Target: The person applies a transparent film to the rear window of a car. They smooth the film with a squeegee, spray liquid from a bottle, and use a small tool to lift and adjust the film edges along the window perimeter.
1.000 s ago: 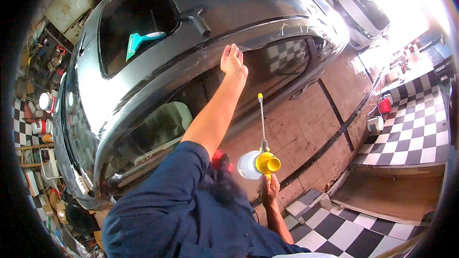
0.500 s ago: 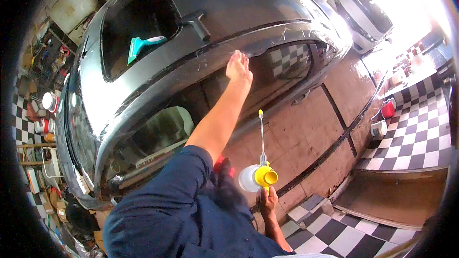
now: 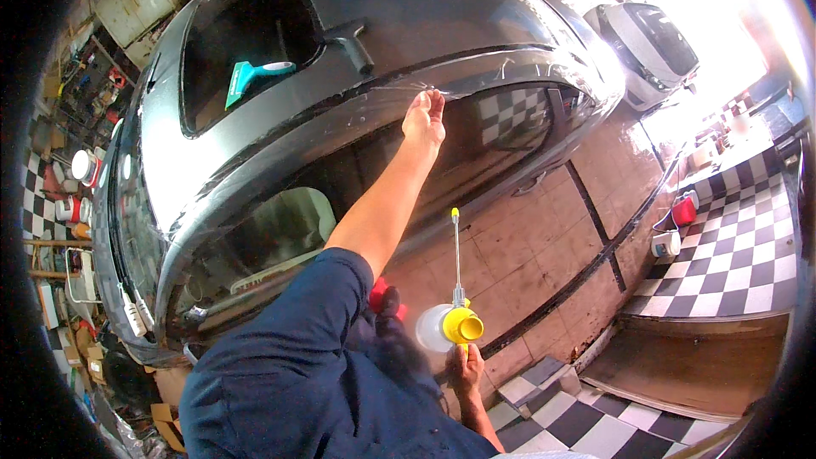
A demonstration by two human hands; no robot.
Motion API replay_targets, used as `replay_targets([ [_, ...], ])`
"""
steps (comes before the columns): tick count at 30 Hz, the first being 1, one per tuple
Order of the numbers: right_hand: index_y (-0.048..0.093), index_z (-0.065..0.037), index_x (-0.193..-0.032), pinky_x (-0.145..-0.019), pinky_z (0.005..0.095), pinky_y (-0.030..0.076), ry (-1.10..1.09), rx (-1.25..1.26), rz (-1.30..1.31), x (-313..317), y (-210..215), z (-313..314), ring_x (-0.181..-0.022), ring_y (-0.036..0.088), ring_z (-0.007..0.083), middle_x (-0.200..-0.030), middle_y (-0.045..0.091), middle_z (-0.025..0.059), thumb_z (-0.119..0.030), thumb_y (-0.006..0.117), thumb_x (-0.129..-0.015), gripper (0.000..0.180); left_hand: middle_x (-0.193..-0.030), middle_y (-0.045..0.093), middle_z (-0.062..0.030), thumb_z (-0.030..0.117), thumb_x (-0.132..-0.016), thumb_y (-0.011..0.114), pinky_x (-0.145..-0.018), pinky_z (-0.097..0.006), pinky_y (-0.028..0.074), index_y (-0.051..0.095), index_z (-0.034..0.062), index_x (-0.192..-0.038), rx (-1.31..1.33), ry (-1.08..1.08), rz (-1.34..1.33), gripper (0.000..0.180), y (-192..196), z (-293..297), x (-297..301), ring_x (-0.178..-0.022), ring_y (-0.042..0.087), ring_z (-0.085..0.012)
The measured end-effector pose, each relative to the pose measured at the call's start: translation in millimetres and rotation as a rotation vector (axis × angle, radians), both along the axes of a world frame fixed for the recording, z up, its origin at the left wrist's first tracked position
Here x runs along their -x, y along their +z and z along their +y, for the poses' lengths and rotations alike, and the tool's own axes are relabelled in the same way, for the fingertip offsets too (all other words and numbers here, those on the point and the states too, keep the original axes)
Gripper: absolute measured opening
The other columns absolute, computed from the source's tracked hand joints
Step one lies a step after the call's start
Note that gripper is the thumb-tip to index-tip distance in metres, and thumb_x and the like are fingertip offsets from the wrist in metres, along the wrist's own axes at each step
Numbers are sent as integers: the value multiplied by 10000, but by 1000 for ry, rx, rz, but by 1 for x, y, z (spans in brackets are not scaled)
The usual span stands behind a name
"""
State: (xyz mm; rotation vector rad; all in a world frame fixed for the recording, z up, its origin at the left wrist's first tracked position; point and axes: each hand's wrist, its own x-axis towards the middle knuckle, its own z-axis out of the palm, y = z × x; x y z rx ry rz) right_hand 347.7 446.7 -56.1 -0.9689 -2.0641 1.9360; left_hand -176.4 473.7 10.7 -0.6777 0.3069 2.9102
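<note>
A dark grey car stands in front of me, with wrinkled clear film along its roof edge above the side windows. My left hand reaches up to that edge, fingers curled together on the film, and creases spread from the fingertips. Low on the right, my right hand is wrapped round the yellow handle of a pump sprayer. It has a translucent white tank and a long metal wand with a yellow tip. The wand points toward the car's side.
A teal scraper lies on the dark glass roof panel, and a black squeegee rests beside it. Cluttered shelves line the left. At the right are a wooden step, a white bucket and another car.
My left hand's fingers have curled in at the roof edge, and creases now show in the film there. The sprayer has shifted slightly left and down in view, still in my right hand.
</note>
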Motion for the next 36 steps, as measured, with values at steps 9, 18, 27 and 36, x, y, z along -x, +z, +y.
replay_targets([
  [9,547,-29,-810,-499,341,428,-9,-24,-86,4,8,2,-548,550,199,-631,563,94,-297,510,-916,291,-845,636,-22,80,-870,631,-537,-179,453,594,45,-1070,163,34,-172,206,39,24,-10,-719,597,-87],
  [18,523,-57,-873,-351,225,345,-46,-41,-87,2,18,-14,-443,447,71,-659,525,3,-318,495,-943,272,-902,626,-38,113,-966,444,-778,-321,438,582,55,-982,66,-100,16,151,11,20,7,-845,600,-159],
  [27,542,-54,-860,-435,268,392,-105,-86,-198,6,38,-30,-501,510,114,-634,555,34,-335,499,-932,292,-883,634,-31,123,-861,659,-708,-238,463,575,52,-1018,194,-12,-162,191,30,69,-2,-756,596,-113],
  [36,553,-46,-851,-479,263,409,-180,84,-191,12,57,-38,-535,501,103,-647,537,16,-326,526,-931,292,-876,648,-55,139,-958,481,-806,-303,465,594,37,-941,-50,-120,125,153,-4,65,11,-840,623,-167],
])
